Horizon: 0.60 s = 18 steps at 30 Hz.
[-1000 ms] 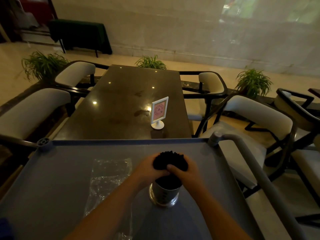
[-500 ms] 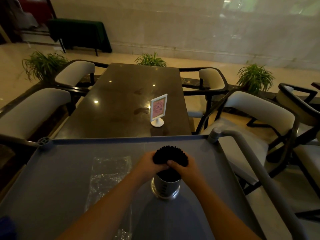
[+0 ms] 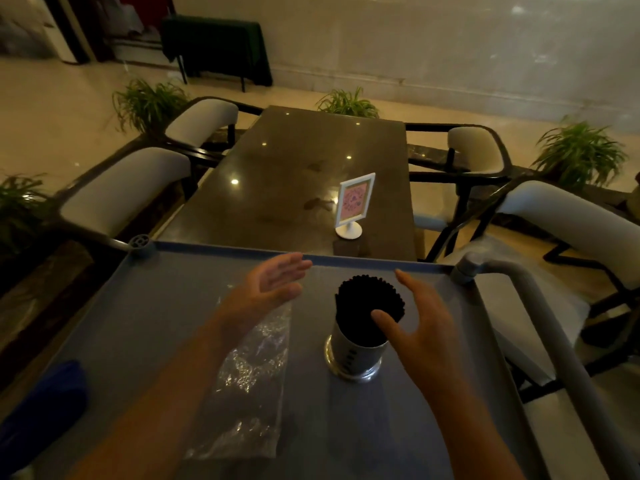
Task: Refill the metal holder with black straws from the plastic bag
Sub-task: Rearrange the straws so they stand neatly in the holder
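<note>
Cart tray (image 3: pixel 173 306): bag (image 3: pixel 252 382) lies flat, looks empty. Holder (image 3: pixel 353 355) upright right of it, packed with straws (image 3: pixel 369 303). Left hand (image 3: pixel 273 289) and right hand (image 3: pixel 419 317) spread, holding nothing, flanking the straws. Refill looks done.

Both hands, left (image 3: pixel 273 285) and right (image 3: pixel 420 318), have let go of the straws (image 3: pixel 367 303).
</note>
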Each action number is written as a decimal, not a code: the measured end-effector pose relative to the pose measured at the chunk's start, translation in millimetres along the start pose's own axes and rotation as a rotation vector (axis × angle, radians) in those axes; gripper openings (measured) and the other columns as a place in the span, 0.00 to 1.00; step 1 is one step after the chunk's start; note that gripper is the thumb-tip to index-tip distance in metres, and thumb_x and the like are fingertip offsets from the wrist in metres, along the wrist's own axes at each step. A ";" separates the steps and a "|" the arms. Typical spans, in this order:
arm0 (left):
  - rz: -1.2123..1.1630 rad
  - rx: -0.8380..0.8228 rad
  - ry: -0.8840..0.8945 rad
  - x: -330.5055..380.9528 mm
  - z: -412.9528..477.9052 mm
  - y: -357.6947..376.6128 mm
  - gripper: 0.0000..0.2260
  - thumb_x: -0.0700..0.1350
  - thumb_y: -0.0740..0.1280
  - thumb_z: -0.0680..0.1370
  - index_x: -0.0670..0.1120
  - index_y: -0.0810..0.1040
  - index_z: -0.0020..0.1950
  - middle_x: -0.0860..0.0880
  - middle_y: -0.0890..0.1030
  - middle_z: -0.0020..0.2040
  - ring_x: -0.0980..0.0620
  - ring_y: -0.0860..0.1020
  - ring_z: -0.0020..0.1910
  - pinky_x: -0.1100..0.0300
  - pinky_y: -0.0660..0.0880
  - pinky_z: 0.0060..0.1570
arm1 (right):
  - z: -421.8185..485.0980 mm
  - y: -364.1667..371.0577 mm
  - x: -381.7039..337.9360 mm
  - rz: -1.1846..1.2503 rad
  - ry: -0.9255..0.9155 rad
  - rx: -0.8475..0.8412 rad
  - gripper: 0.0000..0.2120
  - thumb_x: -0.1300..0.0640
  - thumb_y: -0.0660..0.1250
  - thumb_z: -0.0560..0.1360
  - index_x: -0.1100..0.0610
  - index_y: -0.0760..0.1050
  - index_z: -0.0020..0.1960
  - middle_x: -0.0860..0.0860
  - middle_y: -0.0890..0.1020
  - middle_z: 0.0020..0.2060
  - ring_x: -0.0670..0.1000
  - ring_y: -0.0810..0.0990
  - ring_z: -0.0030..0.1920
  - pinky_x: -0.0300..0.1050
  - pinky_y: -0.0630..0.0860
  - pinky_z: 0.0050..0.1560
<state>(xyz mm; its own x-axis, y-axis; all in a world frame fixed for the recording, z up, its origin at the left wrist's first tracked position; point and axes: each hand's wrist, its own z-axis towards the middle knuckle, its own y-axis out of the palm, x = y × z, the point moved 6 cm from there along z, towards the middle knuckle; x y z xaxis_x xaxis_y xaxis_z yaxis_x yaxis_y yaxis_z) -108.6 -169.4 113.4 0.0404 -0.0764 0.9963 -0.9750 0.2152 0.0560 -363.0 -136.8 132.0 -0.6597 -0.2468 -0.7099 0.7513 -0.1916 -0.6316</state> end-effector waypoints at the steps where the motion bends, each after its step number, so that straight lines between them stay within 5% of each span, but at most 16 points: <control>1: 0.033 0.049 0.022 4.0 -6.8 -13.5 0.22 0.46 0.72 0.76 0.47 0.74 0.69 0.49 0.83 0.61 0.51 0.82 0.60 0.57 0.80 0.55 | -3.3 -0.5 -12.9 0.002 -0.035 0.011 0.27 0.45 0.71 0.71 0.44 0.68 0.68 0.38 0.71 0.58 0.26 0.67 0.58 0.19 0.65 0.52; 5: 0.148 0.188 0.115 13.7 -35.5 -57.1 0.09 0.54 0.68 0.77 0.51 0.82 0.51 0.45 0.85 0.41 0.49 0.82 0.36 0.61 0.77 0.36 | -13.7 19.5 -56.2 0.142 -0.048 -0.005 0.16 0.45 0.66 0.73 0.44 0.74 0.60 0.38 0.78 0.51 0.35 0.77 0.53 0.30 0.75 0.49; 8: 0.199 0.248 0.146 11.7 -54.3 -79.1 0.07 0.49 0.66 0.79 0.49 0.82 0.44 0.50 0.79 0.31 0.56 0.76 0.29 0.67 0.74 0.29 | -20.6 44.9 -77.1 0.283 -0.036 -0.003 0.08 0.48 0.67 0.74 0.41 0.76 0.53 0.41 0.82 0.42 0.40 0.82 0.47 0.29 0.76 0.46; 13: 0.257 0.307 0.119 -8.0 -84.4 -113.4 0.16 0.49 0.63 0.82 0.48 0.77 0.35 0.54 0.70 0.24 0.58 0.65 0.24 0.68 0.64 0.23 | -36.9 107.9 -88.6 0.358 0.093 -0.037 0.07 0.58 0.67 0.77 0.48 0.79 0.43 0.47 0.82 0.33 0.47 0.80 0.31 0.38 0.77 0.31; 18: 0.282 0.241 0.039 -38.2 -93.9 -133.8 0.15 0.52 0.63 0.80 0.50 0.77 0.35 0.55 0.73 0.25 0.61 0.67 0.24 0.70 0.66 0.24 | -47.3 142.4 -76.2 0.274 0.243 -0.038 0.06 0.60 0.67 0.77 0.52 0.79 0.42 0.49 0.82 0.31 0.44 0.79 0.30 0.37 0.76 0.31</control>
<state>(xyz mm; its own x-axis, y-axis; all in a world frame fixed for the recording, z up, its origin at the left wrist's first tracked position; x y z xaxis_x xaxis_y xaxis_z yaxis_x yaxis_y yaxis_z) 40.9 -103.9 74.0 -0.2333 -0.0082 0.9724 -0.9723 -0.0130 -0.2334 -206.7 -100.4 81.5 -0.4233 -0.0501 -0.9046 0.9023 -0.1131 -0.4159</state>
